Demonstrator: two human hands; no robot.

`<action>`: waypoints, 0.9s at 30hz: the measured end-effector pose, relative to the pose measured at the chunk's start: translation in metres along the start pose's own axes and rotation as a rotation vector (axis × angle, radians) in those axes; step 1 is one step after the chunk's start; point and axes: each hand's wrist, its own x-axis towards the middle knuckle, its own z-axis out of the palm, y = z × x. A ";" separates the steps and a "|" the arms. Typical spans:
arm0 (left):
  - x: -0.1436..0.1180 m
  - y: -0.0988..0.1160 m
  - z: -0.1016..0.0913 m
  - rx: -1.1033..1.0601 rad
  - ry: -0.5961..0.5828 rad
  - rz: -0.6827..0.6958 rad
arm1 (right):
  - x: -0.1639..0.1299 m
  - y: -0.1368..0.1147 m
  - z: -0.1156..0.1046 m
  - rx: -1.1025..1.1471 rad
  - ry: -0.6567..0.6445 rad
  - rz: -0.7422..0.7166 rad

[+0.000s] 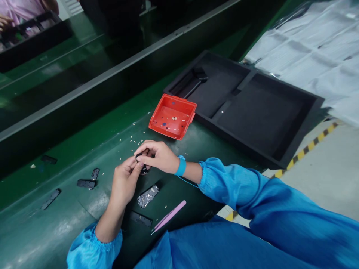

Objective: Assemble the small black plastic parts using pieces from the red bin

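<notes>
My left hand (126, 179) and my right hand (158, 156) meet over the green bench, both pinching one small black part (139, 156) between their fingertips. The right wrist wears a blue strap (181, 166) with a thin cord. Just below the hands a small circuit board (148, 195) lies flat on the mat. Pink tweezers (169, 216) rest nearer my body, and a black strip (140, 219) lies beside them.
A red tray (157, 129) with tiny bits stands beyond the hands. A large black foam tray (297, 123) lies at the right. Black plastic pieces (86, 183) and small pale scraps dot the mat (70, 220) at left. Another person's hand (4, 22) shows top left, across the conveyor.
</notes>
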 end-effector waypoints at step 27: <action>-0.069 0.006 -0.008 -0.066 0.282 0.043 | -0.053 -0.044 0.000 -0.925 -0.294 -0.620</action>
